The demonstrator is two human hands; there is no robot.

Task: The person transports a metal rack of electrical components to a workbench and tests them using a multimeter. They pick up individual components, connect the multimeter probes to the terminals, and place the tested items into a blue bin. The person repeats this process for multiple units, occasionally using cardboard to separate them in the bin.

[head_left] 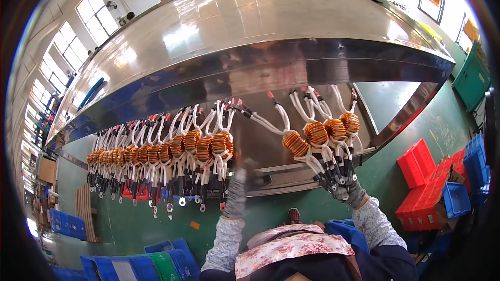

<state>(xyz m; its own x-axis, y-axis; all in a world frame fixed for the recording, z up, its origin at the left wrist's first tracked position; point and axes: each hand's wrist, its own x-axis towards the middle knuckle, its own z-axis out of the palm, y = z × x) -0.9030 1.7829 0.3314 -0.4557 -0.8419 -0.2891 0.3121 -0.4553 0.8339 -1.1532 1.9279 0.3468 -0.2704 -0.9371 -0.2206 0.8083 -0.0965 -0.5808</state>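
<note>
The fingers of the right hand (pixel 350 191), gloved in grey, are being closed around the black-sleeved leads beneath a group of four copper coils (pixel 323 132) hanging under the steel hood (pixel 271 26). The left hand (pixel 237 193) is being raised, blurred, just below the long row of coils (pixel 161 153); whether anything is being gripped cannot be told. Red bins (pixel 419 164) are lying on the green floor (pixel 130 224).
</note>
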